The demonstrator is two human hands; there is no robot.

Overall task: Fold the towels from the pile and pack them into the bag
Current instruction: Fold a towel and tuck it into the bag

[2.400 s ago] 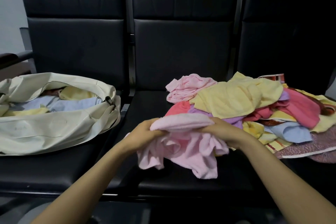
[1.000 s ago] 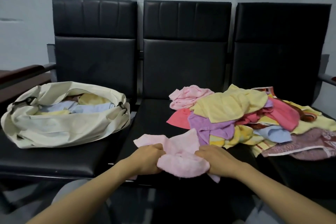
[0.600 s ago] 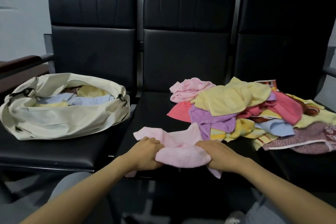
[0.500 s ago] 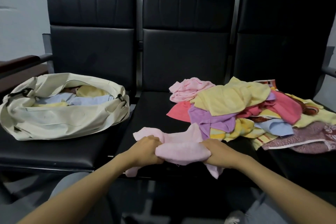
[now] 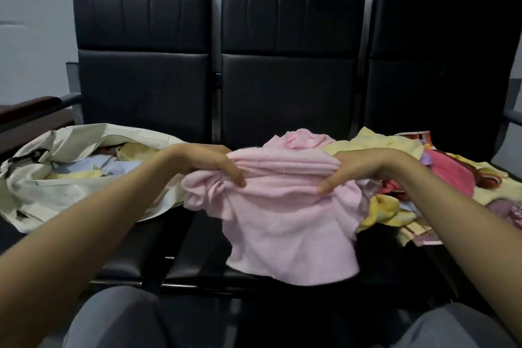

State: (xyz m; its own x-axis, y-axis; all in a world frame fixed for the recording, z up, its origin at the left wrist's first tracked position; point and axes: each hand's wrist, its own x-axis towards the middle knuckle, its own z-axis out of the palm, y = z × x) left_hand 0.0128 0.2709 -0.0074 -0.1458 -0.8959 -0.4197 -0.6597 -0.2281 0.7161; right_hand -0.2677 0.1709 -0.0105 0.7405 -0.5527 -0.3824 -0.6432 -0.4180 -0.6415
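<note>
Our left hand [image 5: 209, 162] and right hand [image 5: 358, 169] each grip the bunched top edge of a pink towel [image 5: 288, 206], fingers curled over it with thumbs in front. The rest hangs down over the middle seat of the black bench [image 5: 288, 93]. The towel hides part of the towel pile [image 5: 452, 172] on the right. To the left lies the open cream bag [image 5: 56, 192], with blue and yellow towels inside. Grey-trousered knees [image 5: 118, 316] show below.

A soft pink towel [image 5: 285, 223] hangs down, bunched along its top. A colourful towel pile [image 5: 452, 175] lies right, an open cream cloth bag [image 5: 70, 192] left.
</note>
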